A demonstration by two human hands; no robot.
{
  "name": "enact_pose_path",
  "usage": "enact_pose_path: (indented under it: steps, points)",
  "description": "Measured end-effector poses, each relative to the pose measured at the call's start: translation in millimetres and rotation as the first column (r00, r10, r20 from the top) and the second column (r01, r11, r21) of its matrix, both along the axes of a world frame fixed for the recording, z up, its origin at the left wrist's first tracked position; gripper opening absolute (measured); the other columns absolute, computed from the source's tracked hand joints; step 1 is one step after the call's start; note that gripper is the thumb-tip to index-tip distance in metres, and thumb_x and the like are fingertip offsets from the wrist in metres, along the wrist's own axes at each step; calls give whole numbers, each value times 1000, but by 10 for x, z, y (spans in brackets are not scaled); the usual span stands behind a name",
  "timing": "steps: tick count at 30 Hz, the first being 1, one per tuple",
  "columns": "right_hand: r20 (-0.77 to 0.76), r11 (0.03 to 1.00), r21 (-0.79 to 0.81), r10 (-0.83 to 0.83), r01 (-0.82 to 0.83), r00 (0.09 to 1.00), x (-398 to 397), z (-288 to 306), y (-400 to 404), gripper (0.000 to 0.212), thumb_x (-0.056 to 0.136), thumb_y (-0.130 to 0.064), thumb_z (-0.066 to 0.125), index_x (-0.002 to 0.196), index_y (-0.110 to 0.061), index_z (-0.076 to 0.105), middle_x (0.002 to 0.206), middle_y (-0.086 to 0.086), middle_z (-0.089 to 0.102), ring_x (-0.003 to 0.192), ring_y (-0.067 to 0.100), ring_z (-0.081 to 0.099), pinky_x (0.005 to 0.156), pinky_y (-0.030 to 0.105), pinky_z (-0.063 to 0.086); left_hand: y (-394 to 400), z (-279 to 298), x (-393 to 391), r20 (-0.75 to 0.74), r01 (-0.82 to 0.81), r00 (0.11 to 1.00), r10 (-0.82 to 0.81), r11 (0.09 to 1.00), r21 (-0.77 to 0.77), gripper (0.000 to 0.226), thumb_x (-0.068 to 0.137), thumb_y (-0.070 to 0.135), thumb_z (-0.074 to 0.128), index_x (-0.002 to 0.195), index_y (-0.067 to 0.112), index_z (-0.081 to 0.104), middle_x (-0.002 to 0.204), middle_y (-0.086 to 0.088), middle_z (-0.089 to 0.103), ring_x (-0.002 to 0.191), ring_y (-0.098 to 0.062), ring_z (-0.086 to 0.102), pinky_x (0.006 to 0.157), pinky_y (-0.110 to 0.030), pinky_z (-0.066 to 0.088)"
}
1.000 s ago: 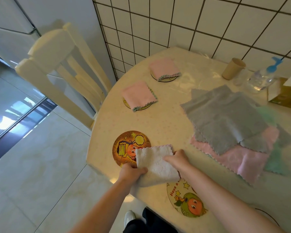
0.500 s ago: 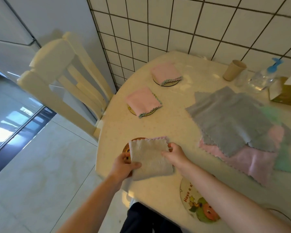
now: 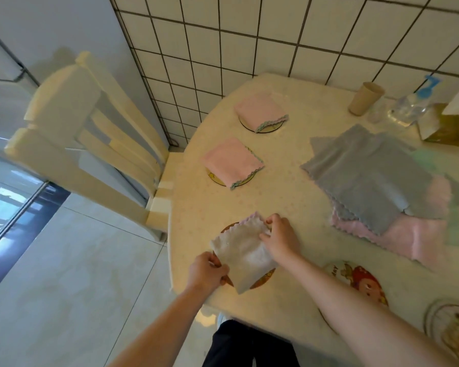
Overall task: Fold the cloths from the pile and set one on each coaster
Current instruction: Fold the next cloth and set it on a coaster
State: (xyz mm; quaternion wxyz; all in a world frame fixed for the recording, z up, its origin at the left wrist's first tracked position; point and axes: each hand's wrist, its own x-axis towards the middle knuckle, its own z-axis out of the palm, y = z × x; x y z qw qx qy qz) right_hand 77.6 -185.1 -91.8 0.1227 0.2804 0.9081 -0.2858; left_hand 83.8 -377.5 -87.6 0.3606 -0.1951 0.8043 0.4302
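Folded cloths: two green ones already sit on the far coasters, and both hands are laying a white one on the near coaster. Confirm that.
Wrong on colour only. The head view shows the two folded cloths on the far coasters are pink, with greenish trim at the edges. The rest holds: the left hand and right hand are laying the white cloth on the near coaster.

The only lettering shows on one cartoon coaster (image 3: 361, 283). Its upper rim reads "MY", partly cut off.
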Motion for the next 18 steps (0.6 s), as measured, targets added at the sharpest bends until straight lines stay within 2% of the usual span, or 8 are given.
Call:
enact_pose_path:
  steps: [2,4,7,9,13,15,18]
  points:
    - [0,1000,-6,-7,7,1000,27,-8,65,30,86,-28,64,111,-18,50,115,3,54,99,21,58,76,31,47,4,18,-28,-52,83,995,-88,992,-92,29,74,24,74,93,17,53,77,-6,71,70,-24,69,71,-39,59]
    - [-26,1000,-17,-4,4,1000,65,8,145,28,88,-28,62,112,-18,52,113,1,57,96,18,59,75,29,48,18,61,-76,-130,129,980,-151,979,-158,43,75,29,72,105,22,43,94,-2,64,80,-19,63,70,-34,55]
    - [-55,1000,0,2,-2,999,142,45,315,22,90,-24,59,110,-19,54,111,-2,59,93,14,59,75,28,51,87,116,-227,-314,214,900,-301,935,-282,63,80,28,67,131,25,31,123,-1,47,107,-22,53,88,-34,47]
    - [-57,1000,18,4,-3,998,189,85,479,19,90,-19,57,109,-19,54,110,-2,59,91,13,58,74,27,50,194,181,-356,-385,281,810,-442,869,-406,64,85,26,63,139,24,28,136,-3,38,121,-25,42,98,-35,41]
    - [-63,996,84,14,-9,998,316,145,959,19,90,-17,58,107,-20,53,106,-4,58,86,9,55,67,22,45,581,255,-521,-448,384,623,-641,750,-538,55,89,27,59,139,25,34,139,-1,37,126,-23,34,99,-32,39]
    - [-65,993,118,33,-25,997,403,162,1182,19,89,-18,60,107,-19,55,103,-6,57,85,7,54,65,17,42,754,251,-511,-461,445,542,-702,706,-552,50,89,23,58,136,23,39,137,-1,39,125,-23,34,98,-31,39]
    - [-90,964,257,99,-73,991,584,201,1659,13,87,-18,63,98,-18,57,95,-6,55,84,10,54,66,21,38,1181,226,-409,-457,537,443,-771,636,-554,45,90,18,53,134,22,42,137,1,40,126,-22,34,100,-32,40]
